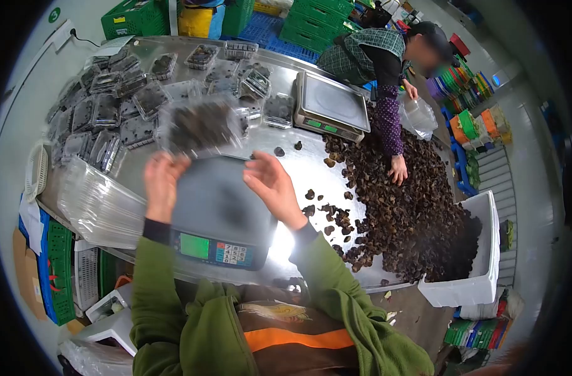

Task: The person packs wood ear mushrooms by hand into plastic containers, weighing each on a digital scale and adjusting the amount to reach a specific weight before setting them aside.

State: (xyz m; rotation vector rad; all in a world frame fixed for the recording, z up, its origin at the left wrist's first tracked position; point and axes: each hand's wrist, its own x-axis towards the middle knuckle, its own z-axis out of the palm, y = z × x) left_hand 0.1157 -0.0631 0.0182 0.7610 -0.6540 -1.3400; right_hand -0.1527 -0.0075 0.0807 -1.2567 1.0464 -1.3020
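Note:
A clear plastic box of dark pieces (201, 127), blurred by motion, is above the back edge of the grey scale (220, 194). My left hand (162, 182) is at the box's lower left corner; its fingers are smeared, so its grip is unclear. My right hand (272, 188) is over the scale's right side, fingers apart and holding nothing. The scale's display glows green. Filled clear boxes (104, 109) are piled at the back left. A stack of empty clear trays or lids (98, 203) lies left of the scale.
A second scale (333, 103) stands at the back. Dark, mushroom-like pieces (398, 200) cover the table's right side, spilling from a white foam box (489, 244). Across the table, a person (377, 59) reaches into them and holds a clear bag (417, 116).

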